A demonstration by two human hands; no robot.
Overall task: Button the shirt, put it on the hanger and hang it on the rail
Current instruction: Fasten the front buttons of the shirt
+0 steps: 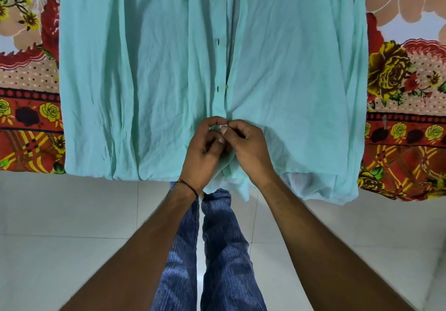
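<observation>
A pale turquoise shirt (149,74) lies flat, front up, on a bed, its hem hanging over the near edge. The front placket (220,69) runs up the middle with three open buttonholes showing above my hands. My left hand (205,149) pinches the placket edge near the hem. Beside it, my right hand (248,146) pinches the facing edge, with a small pale button (224,125) at its fingertips. Both hands touch each other over the lowest part of the placket. No hanger or rail is in view.
A floral bedsheet (405,74) in red, orange and yellow covers the bed on both sides of the shirt. Pale floor tiles (72,226) lie below the bed edge. My legs in blue jeans (217,250) stand against the bed.
</observation>
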